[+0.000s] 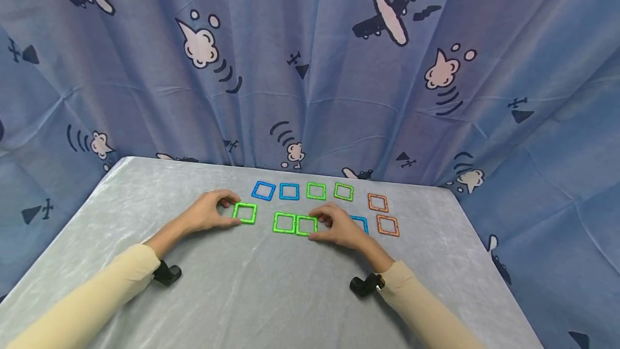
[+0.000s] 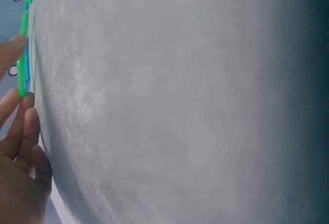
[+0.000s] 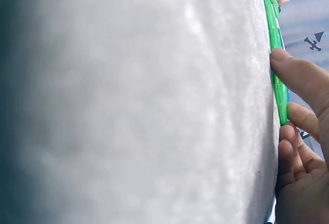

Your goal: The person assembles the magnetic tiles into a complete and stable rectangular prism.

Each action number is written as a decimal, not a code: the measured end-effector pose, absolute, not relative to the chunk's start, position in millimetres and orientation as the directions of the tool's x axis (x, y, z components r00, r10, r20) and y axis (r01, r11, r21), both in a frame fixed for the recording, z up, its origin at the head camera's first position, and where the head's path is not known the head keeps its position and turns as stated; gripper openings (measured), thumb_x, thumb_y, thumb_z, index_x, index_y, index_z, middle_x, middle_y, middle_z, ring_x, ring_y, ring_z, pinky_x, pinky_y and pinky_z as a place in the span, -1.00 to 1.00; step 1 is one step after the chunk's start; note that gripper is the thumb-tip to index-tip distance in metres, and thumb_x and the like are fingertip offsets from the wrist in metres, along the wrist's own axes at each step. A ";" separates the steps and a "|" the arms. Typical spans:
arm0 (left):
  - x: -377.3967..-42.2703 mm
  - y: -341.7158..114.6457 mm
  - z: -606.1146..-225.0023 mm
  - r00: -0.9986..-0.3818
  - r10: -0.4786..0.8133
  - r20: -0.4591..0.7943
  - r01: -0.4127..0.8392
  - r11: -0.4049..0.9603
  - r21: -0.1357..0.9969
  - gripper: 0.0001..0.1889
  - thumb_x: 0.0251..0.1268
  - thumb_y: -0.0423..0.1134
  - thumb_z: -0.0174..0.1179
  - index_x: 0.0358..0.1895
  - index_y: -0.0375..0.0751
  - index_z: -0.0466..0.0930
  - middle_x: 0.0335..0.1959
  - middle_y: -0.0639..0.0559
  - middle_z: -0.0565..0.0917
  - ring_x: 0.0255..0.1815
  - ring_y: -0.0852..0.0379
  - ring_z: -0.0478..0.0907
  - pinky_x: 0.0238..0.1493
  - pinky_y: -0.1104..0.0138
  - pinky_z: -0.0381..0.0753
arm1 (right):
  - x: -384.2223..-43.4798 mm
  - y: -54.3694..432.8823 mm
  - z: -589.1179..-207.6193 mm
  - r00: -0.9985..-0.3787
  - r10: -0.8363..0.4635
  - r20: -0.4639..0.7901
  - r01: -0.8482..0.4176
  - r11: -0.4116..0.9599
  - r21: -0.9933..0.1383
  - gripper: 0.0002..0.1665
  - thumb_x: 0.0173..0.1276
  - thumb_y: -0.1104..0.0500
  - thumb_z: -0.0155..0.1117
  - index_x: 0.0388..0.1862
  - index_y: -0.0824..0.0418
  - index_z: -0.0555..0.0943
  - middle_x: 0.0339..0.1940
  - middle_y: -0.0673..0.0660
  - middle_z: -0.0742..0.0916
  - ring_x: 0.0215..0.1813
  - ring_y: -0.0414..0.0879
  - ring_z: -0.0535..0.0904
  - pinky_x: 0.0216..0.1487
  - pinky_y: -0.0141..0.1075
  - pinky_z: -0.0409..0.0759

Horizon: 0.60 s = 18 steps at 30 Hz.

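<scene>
My left hand (image 1: 207, 212) pinches a green square frame tile (image 1: 254, 214) between thumb and fingers, at the left of the tile group. Right of it, two more green square tiles lie edge to edge, a left one (image 1: 274, 222) and a right one (image 1: 306, 234). With thumb and fingertips my right hand (image 1: 341, 227) grips the right one by its sides. In the left wrist view the held green tile (image 2: 22, 75) shows edge-on, close over the cloth. The right wrist view has the joined green tiles (image 3: 278, 88) edge-on too, under the right thumb.
Behind the hands lie two blue tiles (image 1: 289, 199) and two green tiles (image 1: 316, 199) in a row. Two orange tiles (image 1: 388, 235) are at the right. A blue tile (image 1: 366, 225) is partly hidden by the right hand. A patterned blue curtain (image 1: 261, 69) hangs behind the cloth-covered table (image 1: 261, 295).
</scene>
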<state>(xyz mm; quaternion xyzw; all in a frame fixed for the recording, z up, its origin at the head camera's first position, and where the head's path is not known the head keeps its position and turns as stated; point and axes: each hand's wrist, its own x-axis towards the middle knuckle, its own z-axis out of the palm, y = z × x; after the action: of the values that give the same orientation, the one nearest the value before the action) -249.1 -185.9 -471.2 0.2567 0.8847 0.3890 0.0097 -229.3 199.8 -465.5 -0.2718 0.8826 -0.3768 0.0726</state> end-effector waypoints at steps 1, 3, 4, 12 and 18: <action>-249.3 -185.9 -471.5 -0.869 0.461 0.181 0.445 0.567 0.693 -0.45 0.00 -0.12 0.63 0.06 -0.28 0.68 -0.07 -0.01 0.69 -0.09 0.03 0.62 0.00 0.12 0.61 | -229.2 199.7 -465.5 -0.843 -0.532 0.074 -0.423 0.571 -0.703 -0.38 0.14 0.12 0.66 0.16 0.26 0.67 -0.07 0.10 0.61 -0.09 -0.03 0.52 -0.07 -0.20 0.57; -249.9 -185.7 -471.6 -0.871 0.458 0.178 0.441 0.566 0.697 -0.45 0.00 -0.14 0.63 0.07 -0.28 0.67 -0.07 -0.01 0.69 -0.09 0.04 0.62 0.00 0.14 0.62 | -229.1 199.8 -465.7 -0.842 -0.533 0.079 -0.427 0.571 -0.701 -0.39 0.14 0.12 0.66 0.16 0.27 0.66 -0.07 0.11 0.61 -0.09 -0.02 0.52 -0.06 -0.19 0.58; -249.9 -185.6 -471.4 -0.872 0.457 0.175 0.437 0.565 0.700 -0.45 -0.01 -0.15 0.63 0.07 -0.27 0.67 -0.07 -0.01 0.70 -0.09 0.05 0.62 0.01 0.15 0.62 | -229.0 199.8 -465.6 -0.842 -0.533 0.079 -0.427 0.571 -0.701 -0.39 0.14 0.13 0.66 0.16 0.27 0.66 -0.07 0.11 0.61 -0.09 -0.02 0.52 -0.06 -0.18 0.58; -247.7 -186.5 -469.1 -0.867 0.462 0.189 0.435 0.515 0.738 -0.45 0.02 -0.21 0.62 0.08 -0.32 0.64 -0.05 -0.08 0.70 -0.11 0.02 0.65 -0.02 0.13 0.64 | -228.6 199.5 -466.0 -0.846 -0.527 0.085 -0.426 0.572 -0.700 -0.38 0.13 0.14 0.67 0.15 0.27 0.67 -0.07 0.11 0.61 -0.08 -0.03 0.52 -0.06 -0.17 0.58; -246.2 -186.6 -470.9 -0.855 0.468 0.221 0.460 0.493 0.739 -0.45 0.02 -0.24 0.61 0.10 -0.33 0.64 -0.03 -0.10 0.70 -0.11 0.01 0.67 -0.03 0.15 0.66 | -228.4 199.1 -466.1 -0.843 -0.531 0.088 -0.430 0.568 -0.702 -0.38 0.13 0.13 0.67 0.15 0.27 0.67 -0.08 0.09 0.61 -0.08 -0.03 0.52 -0.06 -0.17 0.58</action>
<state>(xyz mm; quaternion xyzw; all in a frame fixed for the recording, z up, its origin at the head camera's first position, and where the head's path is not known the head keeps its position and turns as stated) -246.2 -186.6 -470.9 0.2688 0.8639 0.4260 0.0047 -228.4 199.1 -466.1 -0.2721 0.8829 -0.3769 0.0665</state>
